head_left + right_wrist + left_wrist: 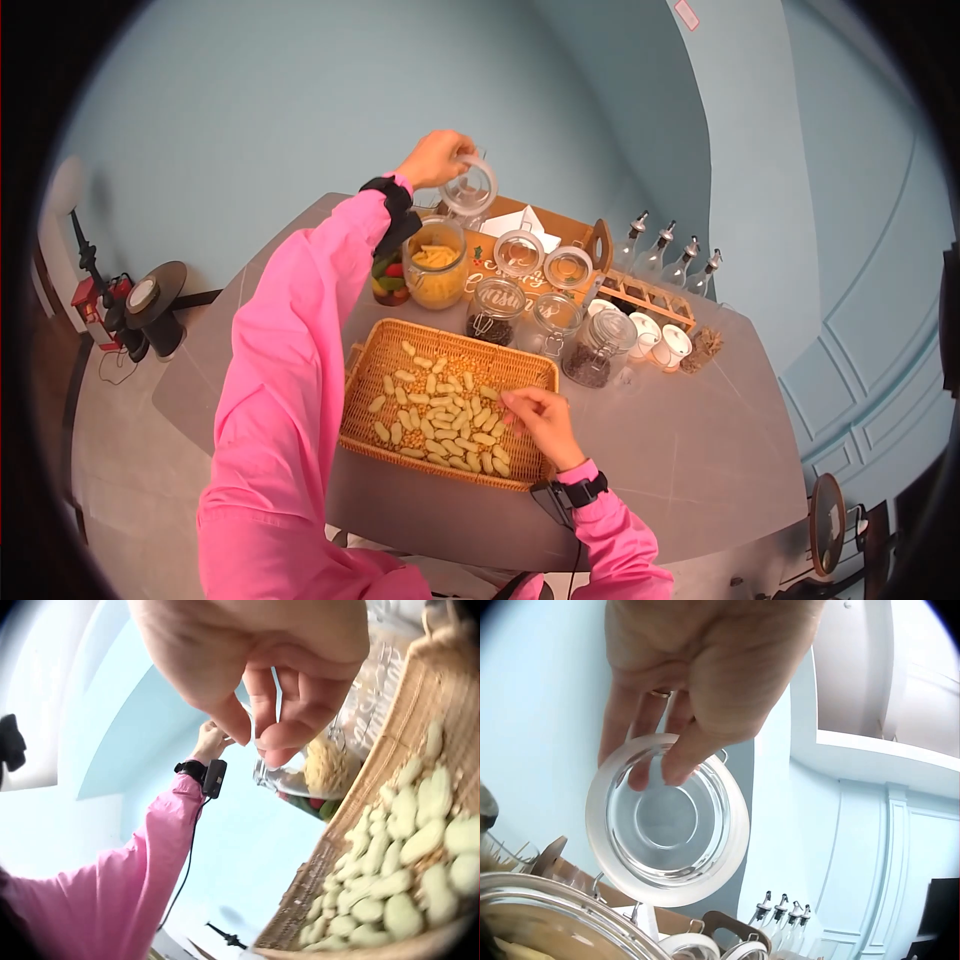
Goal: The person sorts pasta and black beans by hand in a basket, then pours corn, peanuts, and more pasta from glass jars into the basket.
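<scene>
My left hand (437,158) pinches the rim of a round glass jar lid (666,817) with a white seal ring, thumb on its inner face. The lid stands tilted up above a wide glass jar (437,290) of yellow pasta, whose rim shows low in the left wrist view. Over the right side of a wicker basket (362,437) is my right hand (545,420), its fingers loosely bent and nothing between thumb and fingertips in the right wrist view. Peanuts in their shells (405,862) lie in the basket on a layer of small yellow kernels.
Several clip-top jars (600,350) stand behind the basket, some holding dark contents. Farther right are white-topped containers (672,345), a wooden rack (640,300) and glass bottles (680,265) with pourers. A jar of red and green pieces (388,280) stands left of the pasta.
</scene>
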Demonstrator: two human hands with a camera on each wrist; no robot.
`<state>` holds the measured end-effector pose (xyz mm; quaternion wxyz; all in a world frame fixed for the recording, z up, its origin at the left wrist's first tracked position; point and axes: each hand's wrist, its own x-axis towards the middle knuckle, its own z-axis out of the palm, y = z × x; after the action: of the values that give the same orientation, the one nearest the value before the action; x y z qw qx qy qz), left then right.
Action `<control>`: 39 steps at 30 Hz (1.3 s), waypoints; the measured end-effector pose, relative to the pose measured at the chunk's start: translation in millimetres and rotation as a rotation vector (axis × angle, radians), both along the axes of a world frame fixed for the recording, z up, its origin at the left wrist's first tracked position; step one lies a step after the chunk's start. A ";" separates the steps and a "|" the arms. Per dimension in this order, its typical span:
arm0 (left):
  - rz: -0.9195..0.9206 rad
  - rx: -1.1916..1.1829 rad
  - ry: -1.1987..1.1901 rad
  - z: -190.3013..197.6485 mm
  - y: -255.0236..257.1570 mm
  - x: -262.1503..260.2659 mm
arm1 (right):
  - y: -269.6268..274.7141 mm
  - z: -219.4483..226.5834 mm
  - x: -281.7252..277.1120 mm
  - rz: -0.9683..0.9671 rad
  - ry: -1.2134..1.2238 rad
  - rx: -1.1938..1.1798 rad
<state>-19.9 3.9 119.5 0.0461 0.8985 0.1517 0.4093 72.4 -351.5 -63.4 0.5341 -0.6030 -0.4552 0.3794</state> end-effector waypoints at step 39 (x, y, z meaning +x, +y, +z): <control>-0.447 -0.591 -0.325 -184.9 -108.9 -70.2 | 17.8 -17.3 26.3 -0.423 0.531 0.528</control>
<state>-90.1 -105.1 -65.4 0.4137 0.7811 0.0547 0.4646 98.8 -333.7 -80.6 0.8347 -0.4073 -0.2497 0.2741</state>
